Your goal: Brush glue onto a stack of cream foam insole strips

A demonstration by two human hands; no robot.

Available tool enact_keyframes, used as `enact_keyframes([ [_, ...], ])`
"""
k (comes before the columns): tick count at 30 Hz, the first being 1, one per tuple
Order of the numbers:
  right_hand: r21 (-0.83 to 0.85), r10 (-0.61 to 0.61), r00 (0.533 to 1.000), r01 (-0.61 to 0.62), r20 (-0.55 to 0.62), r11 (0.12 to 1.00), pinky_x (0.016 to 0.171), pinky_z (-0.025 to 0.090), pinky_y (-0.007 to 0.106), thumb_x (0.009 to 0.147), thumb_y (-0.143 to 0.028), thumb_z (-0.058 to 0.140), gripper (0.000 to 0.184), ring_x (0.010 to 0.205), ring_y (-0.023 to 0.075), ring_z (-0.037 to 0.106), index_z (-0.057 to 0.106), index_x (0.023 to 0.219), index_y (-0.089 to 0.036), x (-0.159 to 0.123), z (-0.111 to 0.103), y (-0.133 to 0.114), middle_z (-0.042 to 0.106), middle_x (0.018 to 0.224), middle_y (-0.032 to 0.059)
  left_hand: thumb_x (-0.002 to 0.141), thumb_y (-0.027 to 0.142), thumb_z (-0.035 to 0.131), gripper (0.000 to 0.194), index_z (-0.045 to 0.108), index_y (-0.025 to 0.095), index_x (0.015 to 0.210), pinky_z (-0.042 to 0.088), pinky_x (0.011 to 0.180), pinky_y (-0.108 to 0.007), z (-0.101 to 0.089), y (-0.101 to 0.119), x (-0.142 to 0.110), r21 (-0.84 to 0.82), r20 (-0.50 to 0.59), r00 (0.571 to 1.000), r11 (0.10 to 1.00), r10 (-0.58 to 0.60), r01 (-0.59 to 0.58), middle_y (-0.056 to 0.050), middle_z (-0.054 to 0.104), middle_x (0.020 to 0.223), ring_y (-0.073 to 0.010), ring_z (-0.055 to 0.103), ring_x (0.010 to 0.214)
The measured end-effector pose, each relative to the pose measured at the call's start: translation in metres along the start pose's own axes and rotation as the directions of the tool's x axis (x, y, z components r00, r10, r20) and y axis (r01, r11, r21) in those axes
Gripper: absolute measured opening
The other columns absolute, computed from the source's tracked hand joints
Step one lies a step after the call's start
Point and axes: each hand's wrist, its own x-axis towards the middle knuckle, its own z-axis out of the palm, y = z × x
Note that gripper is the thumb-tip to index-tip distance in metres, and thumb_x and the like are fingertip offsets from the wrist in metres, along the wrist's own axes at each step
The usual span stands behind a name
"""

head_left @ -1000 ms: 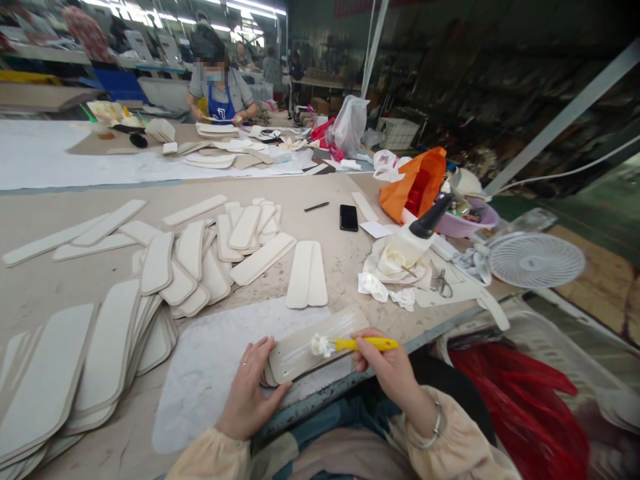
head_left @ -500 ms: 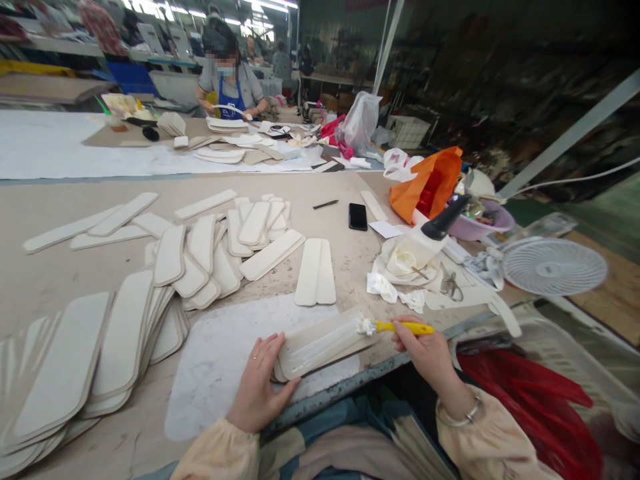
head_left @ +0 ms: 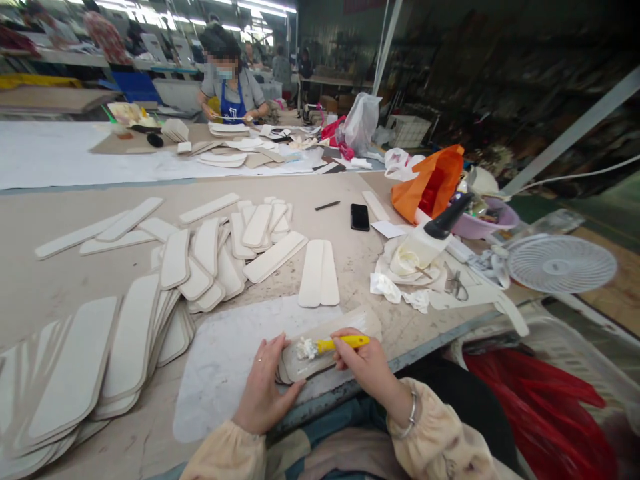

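Observation:
My right hand (head_left: 367, 369) grips a yellow-handled brush (head_left: 336, 345) whose white, glue-laden bristles rest on the left part of a long rounded beige piece (head_left: 363, 323) at the table's near edge. My left hand (head_left: 264, 389) lies flat with fingers spread, pressing down the left end of that piece. The piece lies on a pale work mat (head_left: 225, 353). A glue bottle with a black nozzle (head_left: 430, 237) leans on a glue-smeared plate to the right.
Stacks of rounded beige pieces (head_left: 125, 333) fan out at left, with a pair (head_left: 320, 272) at centre. A phone (head_left: 359, 217), scissors (head_left: 454, 283), orange bag (head_left: 427, 180), small fan (head_left: 560, 263) and a red-filled basket (head_left: 540, 400) lie to the right. A person in a blue apron (head_left: 231, 90) works at the far table.
The brush swept right along the piece to its far end, then came back left near my left hand. My left hand stayed pressed on the piece's left end.

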Motion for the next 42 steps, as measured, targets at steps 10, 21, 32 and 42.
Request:
enact_keyframes([
  [10, 0.089, -0.011, 0.996, 0.019, -0.085, 0.996, 0.047, 0.048, 0.022, 0.083, -0.048, 0.058, 0.034, 0.049, 0.0125, 0.059, 0.062, 0.094, -0.016, -0.015, -0.025, 0.002, 0.062, 0.061, 0.0, 0.079, 0.038, 0.063, 0.079, 0.021, 0.019, 0.144, 0.036, 0.106, -0.062, 0.003, -0.006, -0.003, 0.08, -0.03, 0.998, 0.996, 0.051, -0.048, -0.016, 0.055, 0.128, -0.0339, 0.048, 0.124],
  [21, -0.137, -0.062, 0.933, 0.014, -0.354, 0.99, 0.051, 0.052, 0.025, 0.08, -0.054, 0.059, 0.041, 0.05, 0.0151, 0.061, 0.063, 0.088, -0.014, 0.012, -0.099, 0.009, 0.063, 0.06, 0.0016, 0.08, 0.04, 0.062, 0.076, 0.026, 0.017, 0.143, 0.038, 0.106, -0.06, 0.005, -0.011, -0.003, 0.148, -0.05, 0.994, 0.985, 0.101, -0.093, -0.016, 0.054, 0.13, -0.0328, 0.051, 0.122],
  [32, -0.837, -0.603, 0.797, 0.362, 0.049, 0.41, 0.076, 0.054, 0.031, 0.091, -0.021, 0.047, 0.019, 0.082, 0.0198, 0.068, 0.063, 0.102, -0.017, -0.026, -0.088, 0.001, 0.07, 0.089, 0.0091, 0.08, 0.041, 0.062, 0.075, 0.027, 0.017, 0.142, 0.039, 0.105, -0.06, 0.007, -0.012, -0.003, 0.15, -0.063, 0.993, 0.985, 0.099, -0.089, -0.016, 0.055, 0.128, -0.0341, 0.049, 0.124],
  [42, -0.517, -0.493, 0.831, 0.55, 0.257, 0.656, 0.071, 0.05, 0.022, 0.089, -0.019, 0.049, 0.017, 0.075, 0.0135, 0.065, 0.064, 0.099, -0.02, -0.05, -0.011, -0.02, 0.069, 0.082, 0.0021, 0.079, 0.042, 0.064, 0.079, 0.025, 0.017, 0.143, 0.038, 0.105, -0.062, 0.007, -0.012, -0.002, 0.119, -0.057, 0.994, 0.989, 0.092, -0.085, -0.016, 0.056, 0.127, -0.0329, 0.053, 0.12],
])
